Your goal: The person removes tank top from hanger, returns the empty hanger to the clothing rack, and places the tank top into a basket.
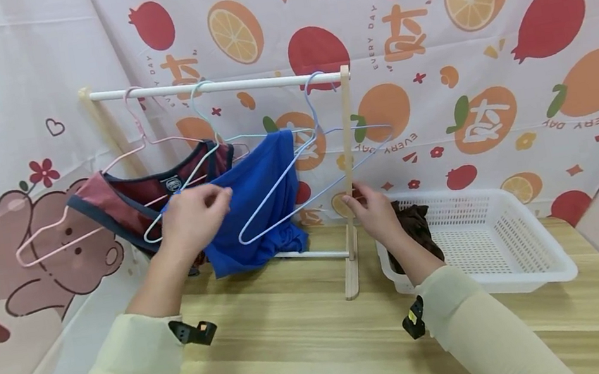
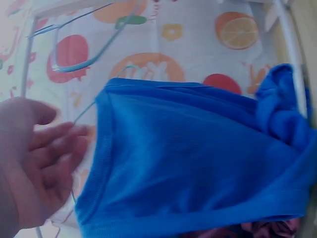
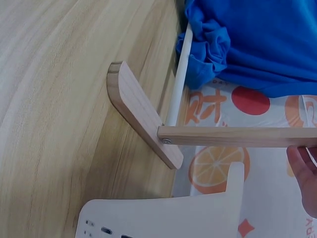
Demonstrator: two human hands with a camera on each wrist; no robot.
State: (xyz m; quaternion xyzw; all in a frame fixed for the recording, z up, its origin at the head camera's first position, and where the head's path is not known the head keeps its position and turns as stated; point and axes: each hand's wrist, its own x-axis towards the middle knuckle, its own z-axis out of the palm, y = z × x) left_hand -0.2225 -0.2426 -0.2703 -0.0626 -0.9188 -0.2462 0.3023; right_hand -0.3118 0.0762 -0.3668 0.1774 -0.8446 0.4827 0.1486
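My left hand [image 1: 197,217] hovers before the hanging clothes, fingers loosely bent around nothing; the left wrist view shows the hand [image 2: 42,158] beside the ribbed edge of a blue garment [image 2: 188,153]. This blue garment [image 1: 250,200] hangs lopsided from a mint hanger [image 1: 196,102], its lower part bunched near the rack's bottom bar. My right hand [image 1: 374,211] grips the upright post of a wooden clothes rack [image 1: 349,141] between thumb and fingers. In the right wrist view only some fingertips [image 3: 302,166] show against the post.
On a pink hanger [image 1: 136,117] hangs a maroon sleeveless top [image 1: 105,195] with dark trim. A bare lavender hanger [image 1: 276,184] hangs by the right post. Right of the rack, a white plastic basket [image 1: 524,273] holds a dark brown cloth [image 1: 417,228]. Printed fabric walls surround the wooden table [image 1: 275,344].
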